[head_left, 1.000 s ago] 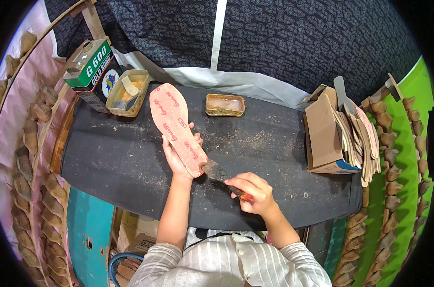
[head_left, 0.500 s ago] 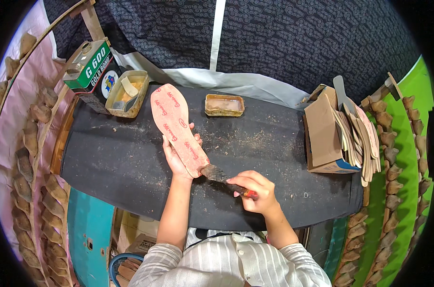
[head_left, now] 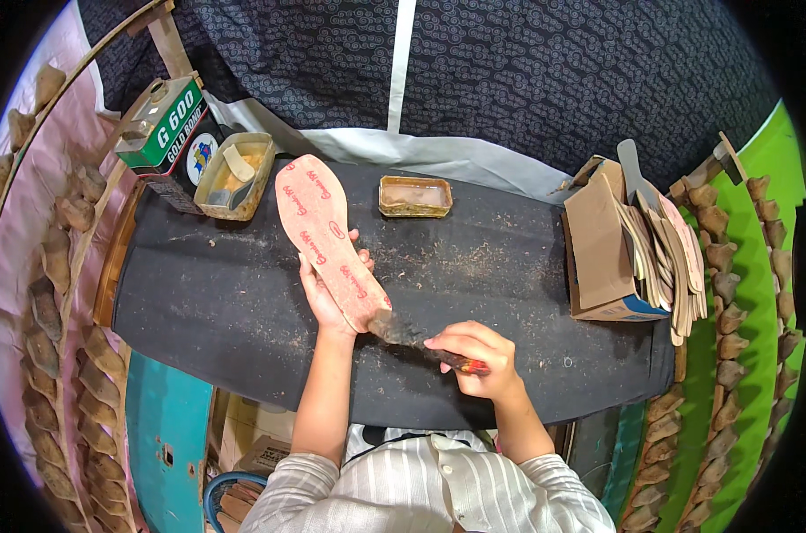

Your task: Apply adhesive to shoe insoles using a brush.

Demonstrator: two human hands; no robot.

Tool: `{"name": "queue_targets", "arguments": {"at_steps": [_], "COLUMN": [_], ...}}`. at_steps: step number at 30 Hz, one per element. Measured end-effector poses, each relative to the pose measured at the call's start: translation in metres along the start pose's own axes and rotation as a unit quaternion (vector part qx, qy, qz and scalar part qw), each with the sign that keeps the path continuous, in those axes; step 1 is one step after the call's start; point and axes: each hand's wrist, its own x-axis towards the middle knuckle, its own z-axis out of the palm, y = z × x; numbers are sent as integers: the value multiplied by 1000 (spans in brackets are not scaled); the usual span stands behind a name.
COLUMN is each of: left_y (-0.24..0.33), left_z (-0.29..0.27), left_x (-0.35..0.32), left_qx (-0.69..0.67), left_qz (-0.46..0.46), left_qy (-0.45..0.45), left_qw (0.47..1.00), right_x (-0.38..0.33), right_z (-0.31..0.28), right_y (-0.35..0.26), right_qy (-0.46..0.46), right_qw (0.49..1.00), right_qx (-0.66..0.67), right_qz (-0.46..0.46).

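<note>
Starting at the far left: rows of brown heel pieces [head_left: 52, 266] along the curved pink wall, then a green glue tin [head_left: 163, 124] and a square tray of yellowish paste [head_left: 236, 175] at the back corner of the dark worktable [head_left: 225, 311]. Just right of these, the left hand [head_left: 327, 289] cupped a pinkish shoe insole [head_left: 327, 235] from beneath, fingers [head_left: 360, 258] curled round its right edge, heel end low near the wrist, toe end pointing up toward the tray. Unchanged from half a second before, apart from the sole tipped slightly more upright. Touching the heel end, a dark brush [head_left: 398, 331], pinched shut in the right hand [head_left: 474, 355] by its red-tipped handle. Farther back, a small rectangular tin [head_left: 414, 196]; far right, a cardboard box [head_left: 603, 258] stuffed with stacked insoles [head_left: 669, 258].
</note>
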Motion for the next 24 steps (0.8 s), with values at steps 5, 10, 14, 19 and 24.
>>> {"name": "queue_targets", "arguments": {"at_steps": [5, 10, 14, 19, 24], "left_y": [0, 1, 1, -8, -23], "left_z": [3, 1, 3, 7, 7], "left_x": [-2, -1, -3, -6, -15], "left_qx": [35, 30, -5, 133, 151], "left_qz": [14, 11, -22, -77, -118], "left_qy": [6, -9, -14, -32, -14], "left_qw": [999, 999, 1000, 988, 981], "right_x": [5, 2, 1, 13, 33], "right_z": [8, -1, -11, -6, 7], "right_y": [-3, -3, -3, -5, -3], "right_qy": [23, -17, 69, 99, 115], "right_qw": [998, 1000, 997, 991, 980], "right_qx": [-62, -8, 2, -82, -135], "right_qz": [-12, 15, 26, -21, -87]}}
